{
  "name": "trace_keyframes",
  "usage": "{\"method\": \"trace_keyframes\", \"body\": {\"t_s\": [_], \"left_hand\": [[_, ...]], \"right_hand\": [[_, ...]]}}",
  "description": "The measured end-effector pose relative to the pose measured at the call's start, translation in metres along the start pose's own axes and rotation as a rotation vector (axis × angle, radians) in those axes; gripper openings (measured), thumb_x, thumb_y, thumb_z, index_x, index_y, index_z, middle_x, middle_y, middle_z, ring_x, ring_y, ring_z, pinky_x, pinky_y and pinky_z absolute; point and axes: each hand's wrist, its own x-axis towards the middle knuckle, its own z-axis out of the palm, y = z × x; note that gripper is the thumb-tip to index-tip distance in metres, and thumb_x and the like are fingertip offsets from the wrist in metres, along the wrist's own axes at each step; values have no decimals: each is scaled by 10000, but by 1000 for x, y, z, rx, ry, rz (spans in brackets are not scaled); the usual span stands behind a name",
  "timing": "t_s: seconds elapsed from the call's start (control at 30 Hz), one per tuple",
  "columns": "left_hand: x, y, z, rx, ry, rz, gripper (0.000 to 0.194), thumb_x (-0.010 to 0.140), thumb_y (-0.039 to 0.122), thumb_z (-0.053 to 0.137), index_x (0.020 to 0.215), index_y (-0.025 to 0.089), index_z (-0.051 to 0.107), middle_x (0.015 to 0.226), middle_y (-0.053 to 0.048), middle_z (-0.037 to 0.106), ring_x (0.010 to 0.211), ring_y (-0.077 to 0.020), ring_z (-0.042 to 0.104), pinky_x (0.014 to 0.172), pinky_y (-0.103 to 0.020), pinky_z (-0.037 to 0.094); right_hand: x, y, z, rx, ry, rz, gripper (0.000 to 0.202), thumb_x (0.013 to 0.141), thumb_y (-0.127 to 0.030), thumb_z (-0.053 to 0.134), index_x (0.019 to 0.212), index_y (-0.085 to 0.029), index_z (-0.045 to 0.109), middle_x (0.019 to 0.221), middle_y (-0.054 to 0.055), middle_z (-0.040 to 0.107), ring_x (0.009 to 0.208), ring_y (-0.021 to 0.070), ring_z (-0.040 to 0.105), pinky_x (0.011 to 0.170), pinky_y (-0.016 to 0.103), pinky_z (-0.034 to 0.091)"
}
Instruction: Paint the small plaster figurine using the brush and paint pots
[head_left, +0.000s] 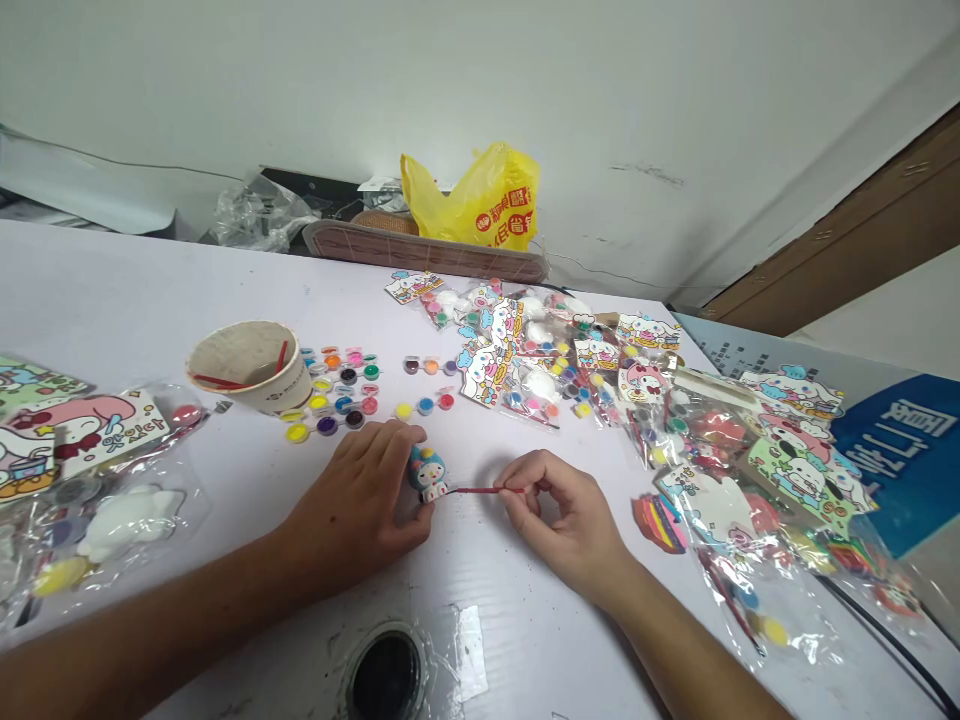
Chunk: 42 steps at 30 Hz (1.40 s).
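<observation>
Left hand (pixel 364 495): resting on the white tabletop (pixel 150 290), fingers curled about a small painted figurine (pixel 427 473) with a blue head, held upright near the table's front centre. Right hand (pixel 562 515): fingers pinched shut on a thin red brush (pixel 480 490), its tip touching the figurine's lower side. Behind the hands: rows of small paint pots (pixel 341 390); a paper cup (pixel 251 365) holding red sticks, left of them. Cartoon-printed craft packets (pixel 540 350) piled to the right; yellow plastic bag (pixel 476 200) against the wall.
</observation>
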Motion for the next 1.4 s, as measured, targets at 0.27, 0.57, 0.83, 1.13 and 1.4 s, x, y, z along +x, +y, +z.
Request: {"method": "trace_keyframes", "body": {"t_s": [0.27, 0.57, 0.83, 1.13, 1.4], "left_hand": [[4, 0, -5, -156, -8, -103, 397, 819, 323, 550, 1170, 180, 430, 1060, -92, 551, 989, -281, 552, 864, -429, 477], [3, 2, -9, -270, -56, -177, 399, 826, 321, 547, 1180, 195, 415, 1077, -82, 544, 964, -257, 551, 839, -427, 496], [6, 5, -12, -313, -83, -238, 391, 808, 349, 548, 1150, 198, 436, 1052, -74, 549, 951, -263, 548, 835, -432, 481], [7, 3, -13, -315, -116, -232, 385, 808, 353, 552, 1139, 197, 434, 1039, -75, 543, 935, -262, 536, 816, -422, 473], [6, 2, -12, -301, -107, -226, 383, 805, 354, 552, 1135, 194, 443, 1017, -69, 552, 908, -261, 548, 803, -416, 471]], "right_hand": [[0, -4, -1, 143, 70, -63, 124, 896, -185, 618, 801, -223, 547, 798, 37, 651, 695, 166, 567, 588, 286, 445], [0, 0, 5, 231, 98, -19, 99, 908, -192, 626, 836, -228, 568, 817, 32, 656, 689, 153, 538, 570, 267, 408], [0, 3, 5, 254, 119, -14, 89, 916, -208, 630, 850, -236, 578, 863, 24, 664, 679, 138, 516, 592, 269, 403], [-1, 4, 5, 249, 112, -29, 86, 914, -206, 635, 853, -239, 584, 861, 27, 665, 684, 145, 521, 583, 270, 401], [0, 2, 5, 256, 106, -24, 84, 918, -205, 626, 855, -235, 580, 857, 30, 661, 676, 143, 507, 582, 273, 402]]}}
